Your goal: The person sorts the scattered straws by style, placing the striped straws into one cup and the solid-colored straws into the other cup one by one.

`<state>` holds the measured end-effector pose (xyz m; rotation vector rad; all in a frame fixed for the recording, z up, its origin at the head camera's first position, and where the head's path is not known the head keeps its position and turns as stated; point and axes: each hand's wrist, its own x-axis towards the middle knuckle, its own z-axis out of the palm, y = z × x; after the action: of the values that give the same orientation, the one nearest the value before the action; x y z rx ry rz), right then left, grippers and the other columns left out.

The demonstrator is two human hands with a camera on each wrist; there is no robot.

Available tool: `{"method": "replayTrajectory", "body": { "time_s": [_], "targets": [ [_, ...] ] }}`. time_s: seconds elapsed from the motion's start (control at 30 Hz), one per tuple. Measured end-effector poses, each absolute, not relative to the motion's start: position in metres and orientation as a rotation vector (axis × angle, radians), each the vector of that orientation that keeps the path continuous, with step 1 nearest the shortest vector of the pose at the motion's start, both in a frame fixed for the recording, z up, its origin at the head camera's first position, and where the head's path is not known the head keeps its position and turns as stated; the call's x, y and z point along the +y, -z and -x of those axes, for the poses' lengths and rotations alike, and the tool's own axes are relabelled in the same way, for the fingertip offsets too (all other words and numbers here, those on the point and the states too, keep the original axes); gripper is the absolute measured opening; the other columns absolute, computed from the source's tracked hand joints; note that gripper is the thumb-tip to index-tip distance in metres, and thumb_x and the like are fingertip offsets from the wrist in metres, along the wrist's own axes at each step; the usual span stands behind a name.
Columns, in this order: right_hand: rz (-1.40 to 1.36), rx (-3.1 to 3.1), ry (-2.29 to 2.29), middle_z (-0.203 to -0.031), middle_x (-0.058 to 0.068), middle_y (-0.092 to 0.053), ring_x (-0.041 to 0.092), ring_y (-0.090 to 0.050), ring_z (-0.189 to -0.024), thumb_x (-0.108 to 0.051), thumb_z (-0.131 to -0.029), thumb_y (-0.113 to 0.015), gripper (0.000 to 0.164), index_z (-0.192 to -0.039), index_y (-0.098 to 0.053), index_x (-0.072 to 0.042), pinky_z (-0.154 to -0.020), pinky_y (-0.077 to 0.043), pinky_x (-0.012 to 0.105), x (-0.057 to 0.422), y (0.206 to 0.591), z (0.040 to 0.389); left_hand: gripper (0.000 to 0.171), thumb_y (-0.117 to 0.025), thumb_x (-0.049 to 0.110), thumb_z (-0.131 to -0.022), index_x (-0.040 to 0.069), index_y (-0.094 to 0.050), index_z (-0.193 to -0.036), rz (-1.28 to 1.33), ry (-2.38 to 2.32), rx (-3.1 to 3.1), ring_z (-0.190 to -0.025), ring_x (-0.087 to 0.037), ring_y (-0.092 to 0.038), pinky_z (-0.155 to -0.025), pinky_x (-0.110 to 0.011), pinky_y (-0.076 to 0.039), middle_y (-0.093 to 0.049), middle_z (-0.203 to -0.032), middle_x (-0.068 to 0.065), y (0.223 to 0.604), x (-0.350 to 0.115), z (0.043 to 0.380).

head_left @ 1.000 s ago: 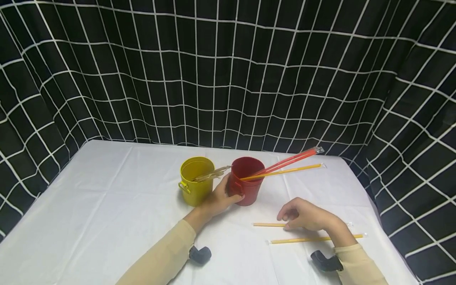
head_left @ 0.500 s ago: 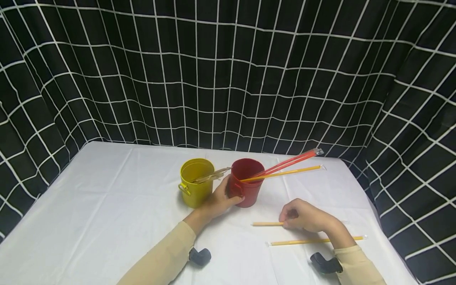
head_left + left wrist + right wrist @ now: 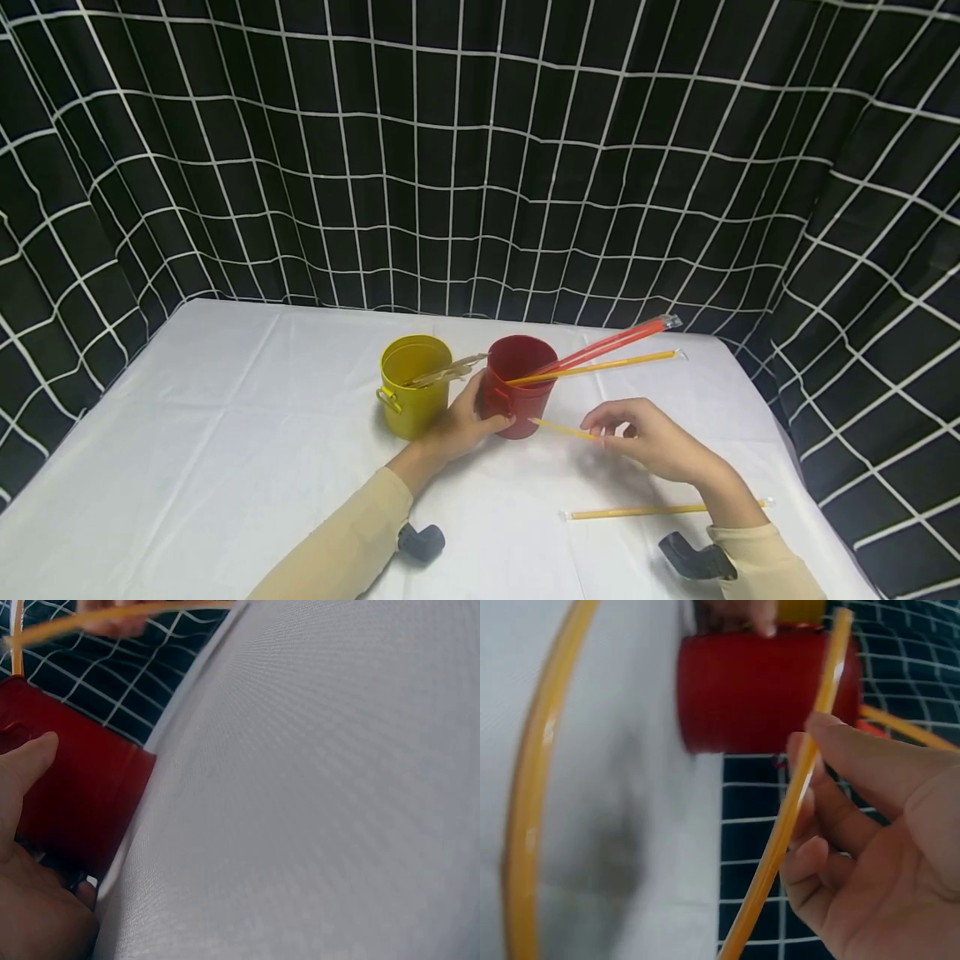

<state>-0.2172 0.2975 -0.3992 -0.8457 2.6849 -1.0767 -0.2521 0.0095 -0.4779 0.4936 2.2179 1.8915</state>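
My left hand [image 3: 463, 422] grips the side of a small red metal bucket [image 3: 531, 407], thumb across its front. Out of the bucket's mouth lean red straws [image 3: 618, 342] and an orange straw [image 3: 607, 365] in clear wrappers, tilted right. To the right, my right hand [image 3: 651, 437] pinches another orange straw [image 3: 786, 814] between thumb and fingers, raised off the table. In the head view this straw's left end points at the bucket's lower front. Below that hand, one more wrapped orange straw [image 3: 637, 512] lies on the white cloth.
A yellow bucket [image 3: 408, 408] with a side handle stands just left of the red one, behind my left forearm. Thin pale brown pieces [image 3: 450, 372] stick out of it toward the right. A black curtain with white grid lines [image 3: 465, 167] hangs behind the table [image 3: 225, 433].
My right hand has picked up the upper orange straw from the cloth and lifted it toward the red bucket. My left hand has kept its grip on the bucket.
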Motion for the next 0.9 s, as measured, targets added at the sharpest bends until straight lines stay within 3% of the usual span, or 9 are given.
{"method": "replayTrajectory", "body": {
  "time_s": [0.4,0.67,0.9],
  "targets": [
    [0.918,2.717,1.498,-0.097,-0.018,-0.071,0.002,-0.065,-0.084,0.005,-0.090,-0.068,0.017,-0.107,-0.072,0.001,-0.072,-0.055,0.020,0.288,0.366,0.196,0.082,-0.070,0.016,-0.094,0.011,-0.023,-0.161,-0.489,-1.873,2.242,-0.155,-0.026,-0.030,-0.127,-0.047,-0.029,-0.035,-0.165,-0.007,0.475,0.009,0.250],
    [0.896,2.541,2.096,-0.099,-0.005,-0.072,0.007,-0.067,-0.090,0.020,-0.088,-0.061,0.022,-0.108,-0.066,0.011,-0.081,-0.056,0.016,0.283,0.348,0.182,0.082,-0.070,0.015,-0.094,0.012,-0.023,-0.161,-0.509,-1.888,2.228,-0.155,-0.026,-0.029,-0.127,-0.048,-0.028,-0.034,-0.165,-0.006,0.476,0.010,0.251],
    [0.871,2.451,2.358,-0.101,0.000,-0.072,0.009,-0.066,-0.088,0.021,-0.090,-0.057,0.023,-0.110,-0.063,0.012,-0.075,-0.055,0.016,0.281,0.342,0.174,0.082,-0.070,0.016,-0.094,0.012,-0.023,-0.161,-0.500,-1.907,2.202,-0.156,-0.026,-0.027,-0.127,-0.049,-0.026,-0.033,-0.166,-0.006,0.478,0.010,0.251]
  ]
}}
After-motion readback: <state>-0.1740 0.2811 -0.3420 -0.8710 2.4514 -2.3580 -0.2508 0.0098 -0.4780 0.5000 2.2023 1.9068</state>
